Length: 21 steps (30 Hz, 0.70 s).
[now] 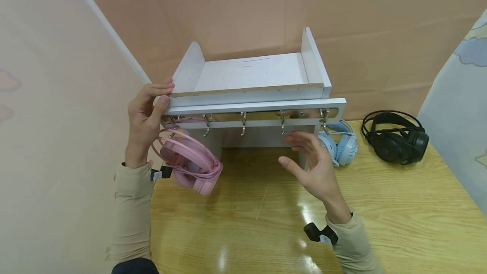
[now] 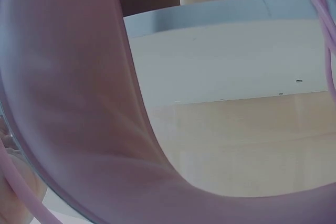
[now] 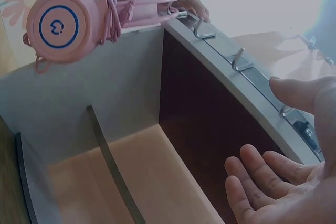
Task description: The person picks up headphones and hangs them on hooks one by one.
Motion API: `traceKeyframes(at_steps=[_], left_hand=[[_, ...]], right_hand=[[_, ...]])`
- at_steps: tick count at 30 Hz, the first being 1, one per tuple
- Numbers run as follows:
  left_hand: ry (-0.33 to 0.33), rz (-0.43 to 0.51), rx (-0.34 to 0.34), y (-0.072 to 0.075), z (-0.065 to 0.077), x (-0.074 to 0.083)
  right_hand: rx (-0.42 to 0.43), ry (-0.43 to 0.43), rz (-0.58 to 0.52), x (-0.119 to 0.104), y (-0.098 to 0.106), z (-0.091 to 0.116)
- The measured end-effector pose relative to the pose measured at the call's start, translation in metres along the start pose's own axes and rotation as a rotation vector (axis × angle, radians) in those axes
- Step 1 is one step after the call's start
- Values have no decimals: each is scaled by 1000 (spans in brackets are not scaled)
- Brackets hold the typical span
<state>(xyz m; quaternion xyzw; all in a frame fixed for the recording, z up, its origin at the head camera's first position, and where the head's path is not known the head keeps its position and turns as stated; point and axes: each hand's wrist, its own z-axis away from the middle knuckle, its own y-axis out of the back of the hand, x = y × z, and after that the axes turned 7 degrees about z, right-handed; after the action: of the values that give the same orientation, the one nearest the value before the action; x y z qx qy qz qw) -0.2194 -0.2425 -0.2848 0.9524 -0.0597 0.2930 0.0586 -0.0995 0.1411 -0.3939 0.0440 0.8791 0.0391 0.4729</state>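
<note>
My left hand [image 1: 146, 109] rests on the left end of a white wooden shelf [image 1: 251, 93], fingers on its upper edge and thumb at the front. Below that hand, pink headphones [image 1: 192, 160] hang by the headband at the leftmost hook, their cable wrapped in a bundle; the headband [image 2: 68, 93] fills much of the left wrist view. My right hand [image 1: 316, 168] holds nothing, its thumb and fingers spread apart below the right part of the hook rail [image 1: 262, 115]. Several metal hooks [image 3: 242, 61] line this rail.
Light blue headphones [image 1: 344, 145] are by the shelf's right end, partly hidden behind it. Farther right, black headphones [image 1: 399, 138] lie on the wooden table [image 1: 258, 227]. A pale wall [image 1: 68, 138] stands close on the left; brown paper covers the back.
</note>
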Motion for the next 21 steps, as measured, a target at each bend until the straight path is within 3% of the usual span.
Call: traceKeyframes(at_steps=[12, 21], left_hand=[[8, 7, -6, 1, 0, 0], [20, 0, -4, 2, 1, 0]], right_hand=[[-4, -15, -24, 3, 22, 3], [19, 95, -80, 10, 38, 0]])
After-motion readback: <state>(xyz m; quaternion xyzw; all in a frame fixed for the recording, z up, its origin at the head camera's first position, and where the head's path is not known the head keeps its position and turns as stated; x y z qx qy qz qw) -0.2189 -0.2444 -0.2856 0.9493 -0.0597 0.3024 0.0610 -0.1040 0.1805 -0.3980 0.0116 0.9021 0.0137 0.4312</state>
